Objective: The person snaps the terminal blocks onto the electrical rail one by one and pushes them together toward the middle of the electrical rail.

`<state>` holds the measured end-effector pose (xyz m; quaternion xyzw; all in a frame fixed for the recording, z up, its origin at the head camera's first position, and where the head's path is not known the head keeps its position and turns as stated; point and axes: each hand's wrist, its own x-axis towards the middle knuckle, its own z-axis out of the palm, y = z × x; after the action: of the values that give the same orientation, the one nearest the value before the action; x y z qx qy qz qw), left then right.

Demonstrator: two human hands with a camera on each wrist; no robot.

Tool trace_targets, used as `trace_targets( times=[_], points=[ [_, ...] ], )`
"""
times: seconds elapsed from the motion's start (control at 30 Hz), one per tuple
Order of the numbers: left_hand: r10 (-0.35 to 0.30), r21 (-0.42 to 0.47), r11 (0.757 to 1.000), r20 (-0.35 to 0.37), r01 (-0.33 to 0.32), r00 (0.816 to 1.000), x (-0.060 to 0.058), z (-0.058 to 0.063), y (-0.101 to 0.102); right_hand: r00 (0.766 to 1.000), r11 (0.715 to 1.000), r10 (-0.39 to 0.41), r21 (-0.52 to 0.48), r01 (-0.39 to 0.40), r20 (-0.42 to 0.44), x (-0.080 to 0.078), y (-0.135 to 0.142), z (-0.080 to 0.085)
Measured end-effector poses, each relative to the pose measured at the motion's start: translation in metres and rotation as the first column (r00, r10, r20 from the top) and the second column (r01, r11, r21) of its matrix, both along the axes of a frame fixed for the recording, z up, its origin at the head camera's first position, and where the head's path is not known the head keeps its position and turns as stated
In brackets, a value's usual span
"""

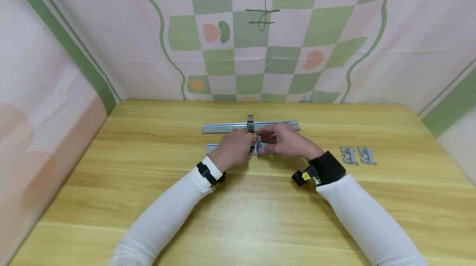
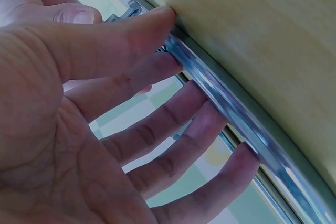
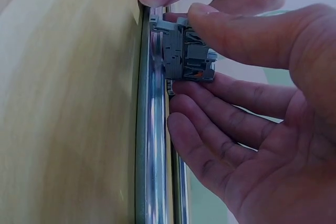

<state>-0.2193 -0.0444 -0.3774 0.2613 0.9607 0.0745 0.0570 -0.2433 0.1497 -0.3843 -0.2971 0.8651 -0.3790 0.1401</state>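
My left hand (image 1: 233, 147) grips the near metal DIN rail (image 1: 211, 148). In the left wrist view its thumb lies on one edge of the rail (image 2: 231, 103) and its fingertips touch the other side. Between the thumb and fingers of my right hand (image 1: 285, 140) is a grey terminal block (image 1: 258, 144). The right wrist view shows this terminal block (image 3: 184, 51) at the rail, its foot overlapping the rail's edge, with the left thumb close beside it. The hands cover the middle of the near rail.
Behind lies a second DIN rail (image 1: 223, 128), parallel to the near one, with several terminal blocks (image 1: 251, 123) grouped on it. Two loose grey terminal blocks (image 1: 348, 155) lie flat at the right of the wooden table (image 1: 238, 216). A patterned cloth (image 1: 253, 59) hangs behind the table.
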Motion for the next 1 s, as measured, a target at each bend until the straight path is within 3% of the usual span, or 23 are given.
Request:
trace_targets(
  times=[0.27,1.0],
  points=[
    [0.028,-0.022,0.999,0.027,-0.027,0.999,0.000,0.001,0.003,0.999,0.999,-0.007,0.039,0.009,-0.054,0.005,-0.007,0.004],
    [0.043,-0.028,0.999,0.004,-0.043,0.999,0.003,-0.002,0.006,0.995,0.994,-0.059,0.086,0.065,-0.076,0.008,-0.011,0.005]
  ],
)
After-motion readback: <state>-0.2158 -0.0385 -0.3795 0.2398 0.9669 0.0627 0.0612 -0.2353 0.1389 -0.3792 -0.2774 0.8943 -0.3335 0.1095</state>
